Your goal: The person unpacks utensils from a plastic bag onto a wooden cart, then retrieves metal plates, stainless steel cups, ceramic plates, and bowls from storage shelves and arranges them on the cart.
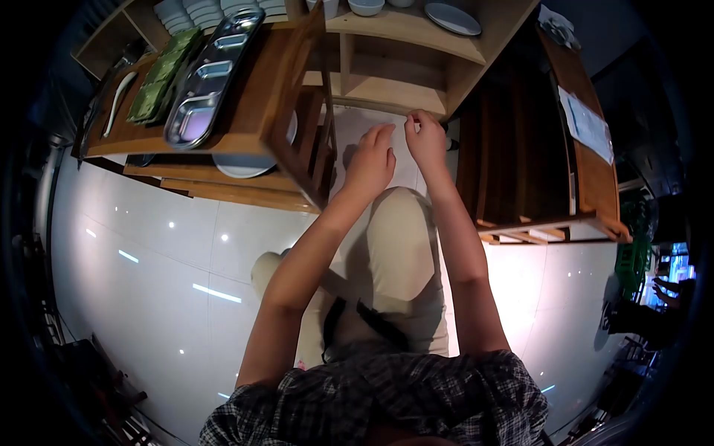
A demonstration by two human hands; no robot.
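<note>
My left hand (373, 154) is held out over the floor with its fingers bent a little and its thumb apart; it holds nothing that I can see. Close on its right, my right hand (428, 140) is raised too, its fingers loosely curled and a gap showing beside the thumb. No object is visible in it. The two hands do not touch. Just beyond them stands a light wooden shelf unit (409, 46), with a white oval plate (452, 19) and a white bowl (367, 6) on its upper board. My bent knee (403, 238) is below the hands.
At left stands a wooden cart (245, 104) with a steel compartment tray (216, 70), a green compartment tray (165, 74) and a white spoon (119, 102). A white plate (245, 166) sits on its lower shelf. A dark wooden rack (513, 149) stands at right.
</note>
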